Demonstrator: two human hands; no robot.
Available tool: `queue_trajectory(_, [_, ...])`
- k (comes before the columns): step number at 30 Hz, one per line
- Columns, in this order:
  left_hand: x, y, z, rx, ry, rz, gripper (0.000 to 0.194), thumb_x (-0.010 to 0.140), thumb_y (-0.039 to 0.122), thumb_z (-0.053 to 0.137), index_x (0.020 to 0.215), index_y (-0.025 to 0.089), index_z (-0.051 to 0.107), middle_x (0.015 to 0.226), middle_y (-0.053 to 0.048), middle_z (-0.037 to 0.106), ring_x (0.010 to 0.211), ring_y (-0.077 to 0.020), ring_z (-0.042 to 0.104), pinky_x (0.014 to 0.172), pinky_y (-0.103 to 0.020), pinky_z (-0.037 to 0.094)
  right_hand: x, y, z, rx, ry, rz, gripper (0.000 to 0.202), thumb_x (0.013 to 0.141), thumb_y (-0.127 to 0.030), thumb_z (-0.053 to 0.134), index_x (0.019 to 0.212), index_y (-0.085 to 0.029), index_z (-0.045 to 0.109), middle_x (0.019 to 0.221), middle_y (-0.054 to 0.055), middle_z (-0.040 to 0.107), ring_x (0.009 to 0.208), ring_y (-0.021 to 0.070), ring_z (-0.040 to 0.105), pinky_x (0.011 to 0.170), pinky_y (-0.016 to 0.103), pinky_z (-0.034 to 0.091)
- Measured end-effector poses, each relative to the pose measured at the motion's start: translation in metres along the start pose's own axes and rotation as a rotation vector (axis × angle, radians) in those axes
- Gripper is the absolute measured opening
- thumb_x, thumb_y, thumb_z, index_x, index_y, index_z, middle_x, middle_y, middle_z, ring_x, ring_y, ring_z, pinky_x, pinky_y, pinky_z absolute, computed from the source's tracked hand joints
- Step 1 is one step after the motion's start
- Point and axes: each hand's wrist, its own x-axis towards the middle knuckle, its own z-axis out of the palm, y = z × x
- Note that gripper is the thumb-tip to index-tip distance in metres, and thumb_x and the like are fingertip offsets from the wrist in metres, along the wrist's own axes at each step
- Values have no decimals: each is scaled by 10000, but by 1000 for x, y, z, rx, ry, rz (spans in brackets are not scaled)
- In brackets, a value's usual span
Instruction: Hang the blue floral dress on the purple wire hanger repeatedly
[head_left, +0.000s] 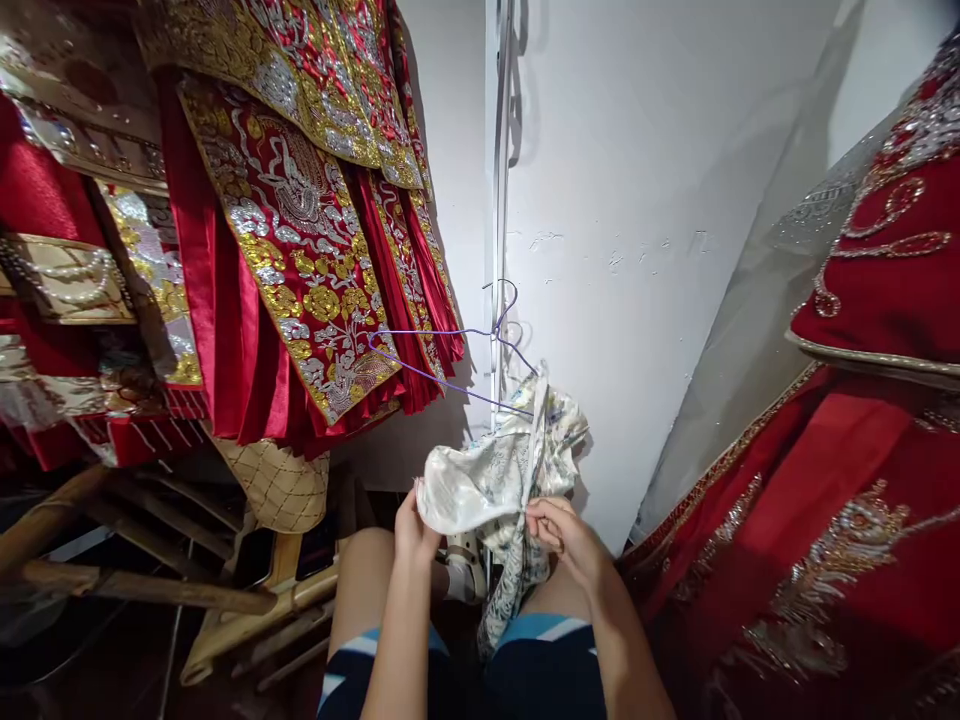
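A pale, patterned satin garment (499, 470) hangs partly on a purple wire hanger (450, 385), low in front of the white wall. One side of the hanger is inside the cloth, while its left end is bare. My left hand (416, 525) grips the left edge of the garment, fingers partly hidden by the cloth. With fingers pinched, my right hand (559, 530) holds the garment's edge near a thin strap. The lower part of the cloth falls between my knees.
Red embroidered costumes (322, 290) hang at the left above a bamboo frame (150, 585). Another red beaded dress (847, 480) fills the right side. A metal pole (496, 200) runs down the white wall (615, 200). A shoe (466, 570) shows below the garment.
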Motion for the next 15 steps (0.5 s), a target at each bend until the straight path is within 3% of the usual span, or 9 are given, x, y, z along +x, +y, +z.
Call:
queue_trajectory(3, [-18,8,11,20,-149,40,64,832,187,628,785,143,631,753,-25,680,667,-131,659,710,-240,554,-3,-3,-19,-231,-167,168,396,826,-470,623,564,-173,646,372,-36,421,344,70,260,410,255,151])
queue_trajectory(5, [-35,10,23,73,-330,130,124,782,244,710,790,162,617,759,9,642,672,-108,625,710,-215,527,-1,-6,-19,-260,-85,180,462,818,-571,630,587,-171,637,403,-26,460,363,80,334,409,245,204])
queue_trajectory(7, [-56,6,36,192,-494,208,198,775,317,733,783,173,597,774,17,609,658,-95,580,658,-196,491,3,-8,-9,-184,54,119,522,771,-666,640,594,-176,607,435,-28,471,402,95,407,423,238,275])
queue_trajectory(9, [-77,-4,46,405,-625,262,249,815,395,696,772,171,595,810,-6,609,666,-106,555,621,-204,462,5,-10,6,-58,106,54,567,724,-742,633,634,-183,608,485,-19,509,460,115,473,457,246,349])
queue_trajectory(11, [-96,-14,52,666,-760,273,288,861,445,637,792,166,625,844,-42,618,677,-133,553,588,-225,448,4,-11,20,48,66,48,611,712,-804,580,624,-200,594,497,-11,520,474,131,482,467,264,383])
queue_trajectory(15, [-124,-18,57,955,-931,296,279,918,415,571,957,174,706,989,-96,633,720,-172,609,583,-257,458,0,-5,31,32,14,8,659,758,-824,471,448,-249,377,379,-20,350,408,155,420,434,305,382])
